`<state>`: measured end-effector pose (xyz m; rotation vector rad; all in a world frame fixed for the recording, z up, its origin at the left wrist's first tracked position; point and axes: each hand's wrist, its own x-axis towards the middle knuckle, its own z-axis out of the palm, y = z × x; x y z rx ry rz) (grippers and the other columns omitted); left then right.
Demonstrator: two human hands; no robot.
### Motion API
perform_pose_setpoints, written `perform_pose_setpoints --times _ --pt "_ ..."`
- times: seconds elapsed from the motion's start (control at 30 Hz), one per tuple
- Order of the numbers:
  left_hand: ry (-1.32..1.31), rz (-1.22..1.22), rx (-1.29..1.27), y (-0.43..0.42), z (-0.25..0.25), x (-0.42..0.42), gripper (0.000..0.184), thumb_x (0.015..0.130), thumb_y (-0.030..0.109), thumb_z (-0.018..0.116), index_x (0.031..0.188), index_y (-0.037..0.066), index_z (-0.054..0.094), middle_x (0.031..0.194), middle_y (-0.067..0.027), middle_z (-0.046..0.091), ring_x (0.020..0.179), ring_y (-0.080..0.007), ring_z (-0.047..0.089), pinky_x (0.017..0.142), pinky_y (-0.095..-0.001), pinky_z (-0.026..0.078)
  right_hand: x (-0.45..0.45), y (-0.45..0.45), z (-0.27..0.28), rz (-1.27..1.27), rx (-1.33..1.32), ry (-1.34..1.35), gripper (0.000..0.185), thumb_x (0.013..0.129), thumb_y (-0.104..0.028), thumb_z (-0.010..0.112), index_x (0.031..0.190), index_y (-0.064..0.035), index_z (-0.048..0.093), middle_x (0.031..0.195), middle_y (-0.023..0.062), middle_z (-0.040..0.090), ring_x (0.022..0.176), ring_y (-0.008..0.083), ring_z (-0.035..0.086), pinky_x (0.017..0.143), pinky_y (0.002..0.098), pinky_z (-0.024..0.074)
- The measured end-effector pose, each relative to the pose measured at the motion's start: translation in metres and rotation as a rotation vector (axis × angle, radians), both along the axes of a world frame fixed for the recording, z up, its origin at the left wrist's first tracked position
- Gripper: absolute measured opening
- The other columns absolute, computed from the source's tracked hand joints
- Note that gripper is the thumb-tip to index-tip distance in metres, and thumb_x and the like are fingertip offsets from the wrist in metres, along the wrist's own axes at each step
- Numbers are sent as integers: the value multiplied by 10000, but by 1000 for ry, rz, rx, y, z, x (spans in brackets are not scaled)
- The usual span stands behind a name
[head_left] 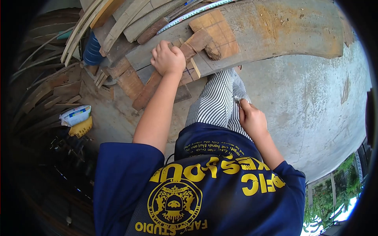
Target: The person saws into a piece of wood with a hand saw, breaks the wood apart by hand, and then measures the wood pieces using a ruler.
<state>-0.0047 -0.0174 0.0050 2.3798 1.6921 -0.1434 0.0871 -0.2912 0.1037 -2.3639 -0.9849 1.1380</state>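
At the upper centre, my left hand (168, 59) has its fingers curled over the edge of a piece of wood lying on a long grey plank (267, 43). Small brown wood blocks (195, 40) sit beside it, near a broader orange-brown wood piece (220, 33). A thin light wood strip (195, 67) crosses the plank's near edge. Lower right, by the striped trousers (214, 96), my right hand (252, 117) is closed around the end of a thin tool (236, 99). A fine dark line runs from it up toward the plank; the part inside my fist is hidden.
A measuring tape (189, 16) lies along the plank's far edge, beside stacked curved wood strips (151, 19). A blue container (92, 50) stands at the left. White and yellow bags (75, 115) lie below wood offcuts. Concrete floor (307, 106) spreads at the right.
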Motion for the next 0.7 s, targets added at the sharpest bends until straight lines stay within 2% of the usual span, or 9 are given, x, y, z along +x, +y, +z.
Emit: perform_pose_setpoints --times 0.2,0.27,0.37,0.53,0.7 --pt "7 -12 18 1 -1 0 271 812 214 434 1024 93 552 1112 -64 589 1151 -247 460 938 -459 338 18 -17 33 26 -41 -59 133 805 -110 564 932 -97 526 674 120 582 564 340 594 500 443 483" --pt "18 -8 19 0 -1 0 277 815 211 424 1032 91 549 1125 -63 584 1154 -248 458 941 -459 336 20 -23 34 -60 -21 -96 132 800 -103 570 925 -98 528 663 120 575 556 340 590 497 436 482" --pt "37 4 5 -1 2 2 293 836 212 386 1057 109 548 1153 -39 580 1166 -250 457 940 -464 345 17 0 13 -47 36 -99 115 817 -126 562 919 -102 516 666 123 576 561 343 593 497 437 485" --pt "34 -4 21 1 1 0 292 836 214 385 1051 107 552 1152 -57 579 1171 -252 455 951 -458 342 7 64 -41 -92 199 -116 94 847 -161 541 901 -101 492 685 137 591 575 345 602 502 445 488" --pt "21 2 2 -1 4 1 295 837 214 380 1048 106 555 1151 -72 578 1178 -260 450 960 -464 334 29 93 -75 -167 135 -164 107 854 -173 526 921 -101 484 736 153 620 630 362 617 540 460 496"
